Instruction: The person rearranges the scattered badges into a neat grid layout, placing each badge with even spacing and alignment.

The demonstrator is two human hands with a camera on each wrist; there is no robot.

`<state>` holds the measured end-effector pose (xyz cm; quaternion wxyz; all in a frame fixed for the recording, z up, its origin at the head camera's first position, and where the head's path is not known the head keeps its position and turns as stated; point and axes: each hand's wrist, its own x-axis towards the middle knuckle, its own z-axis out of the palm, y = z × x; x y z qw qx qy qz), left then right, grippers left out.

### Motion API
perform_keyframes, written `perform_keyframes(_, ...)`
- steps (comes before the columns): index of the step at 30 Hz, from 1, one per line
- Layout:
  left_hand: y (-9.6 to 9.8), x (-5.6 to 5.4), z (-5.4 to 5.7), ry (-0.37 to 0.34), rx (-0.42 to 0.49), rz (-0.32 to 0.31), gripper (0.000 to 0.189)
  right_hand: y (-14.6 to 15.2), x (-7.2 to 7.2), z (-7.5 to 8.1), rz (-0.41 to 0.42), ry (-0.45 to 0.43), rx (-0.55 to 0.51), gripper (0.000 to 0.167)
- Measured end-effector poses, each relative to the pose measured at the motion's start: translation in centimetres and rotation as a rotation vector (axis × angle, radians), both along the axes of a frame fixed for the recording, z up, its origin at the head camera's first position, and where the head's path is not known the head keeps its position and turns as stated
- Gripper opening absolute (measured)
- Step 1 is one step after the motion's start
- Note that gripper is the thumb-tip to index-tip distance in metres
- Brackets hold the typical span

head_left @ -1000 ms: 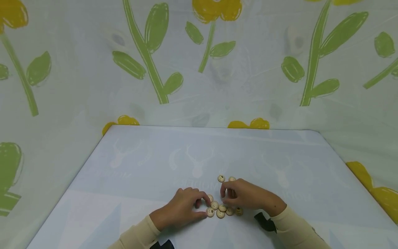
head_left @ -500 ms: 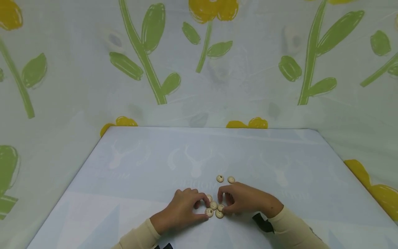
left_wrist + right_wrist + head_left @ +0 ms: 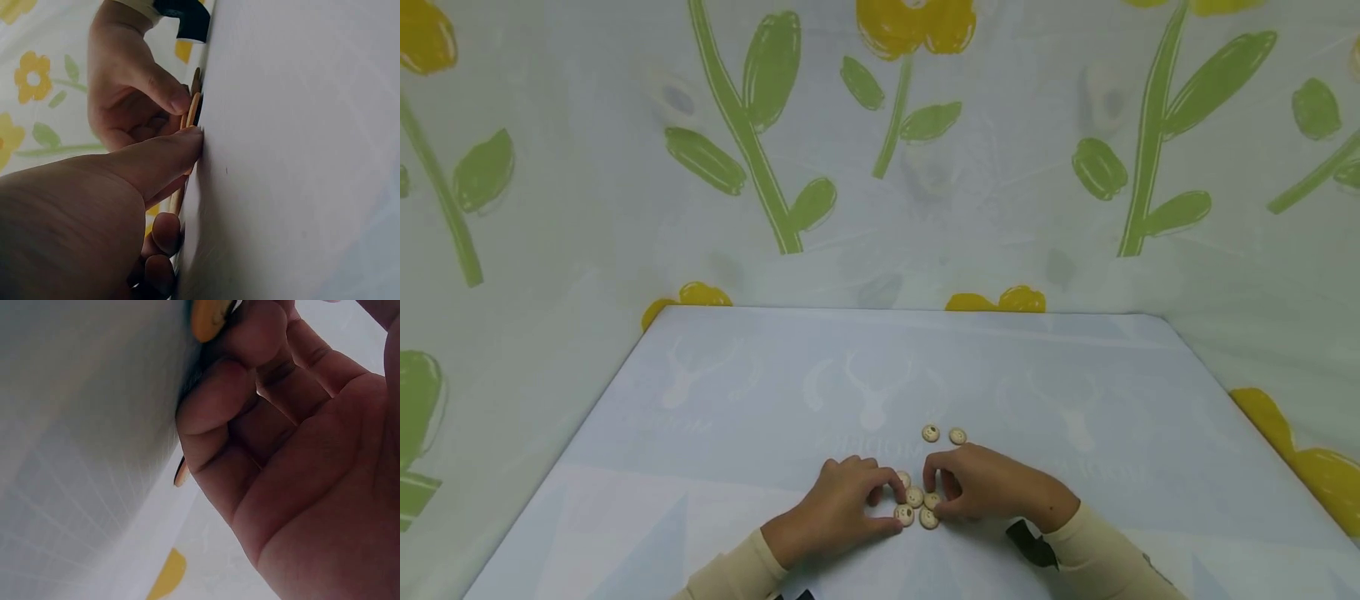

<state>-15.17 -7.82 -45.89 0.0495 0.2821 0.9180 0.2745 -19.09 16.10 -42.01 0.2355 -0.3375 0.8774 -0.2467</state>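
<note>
Several small round wooden discs with dark marks on top, perhaps buttons, lie in a cluster [image 3: 913,497] on the table. My left hand [image 3: 842,506] curls thumb and index finger round the cluster's left side. Its thumb touches the front left disc [image 3: 904,516]; in the left wrist view the thumb [image 3: 165,153] presses against disc edges. Opposite, my right hand [image 3: 988,483] has its curled thumb and index finger at the right-hand disc [image 3: 932,501]. In the right wrist view its fingers [image 3: 212,400] are bent against the table, a disc [image 3: 209,322] beside them. Discs under the hands are partly hidden.
Two separate discs, one on the left [image 3: 931,433] and one on the right [image 3: 957,436], lie just behind the right hand. The pale table [image 3: 737,417] reaches back to a flower-printed curtain [image 3: 1000,208]. Dark wrist straps [image 3: 1032,543] sit at the sleeves.
My right hand has shifted slightly left and nearer, covering discs that showed at the cluster's right end. The second rear disc shows fully now. My left hand holds almost the same place.
</note>
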Motion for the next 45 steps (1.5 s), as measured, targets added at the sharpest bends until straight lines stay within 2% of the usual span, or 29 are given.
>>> perform_keyframes(6,0.0,0.1,0.1,-0.004,0.007,0.004,0.024,0.0,-0.1,-0.3,0.002,0.031,0.003,0.016)
perform_keyframes(17,0.0,0.0,0.1,-0.049,0.018,-0.002,0.023,0.3,-0.2,-0.4,-0.02,-0.002,-0.016,0.016)
perform_keyframes(21,0.0,0.1,0.1,-0.059,0.017,-0.005,0.023,0.8,-0.3,-0.1,-0.043,0.019,-0.02,0.017)
perform_keyframes(28,0.0,-0.1,0.1,-0.042,0.014,-0.003,0.023,1.9,-0.8,0.9,-0.079,0.113,-0.003,0.018)
perform_keyframes(37,-0.1,-0.1,0.2,-0.056,0.012,0.0,0.023,2.8,-1.3,1.3,-0.156,0.135,0.027,0.018)
perform_keyframes(45,0.0,-0.1,0.1,-0.058,0.022,-0.002,0.024,3.5,-1.9,0.9,-0.223,0.144,0.062,0.019)
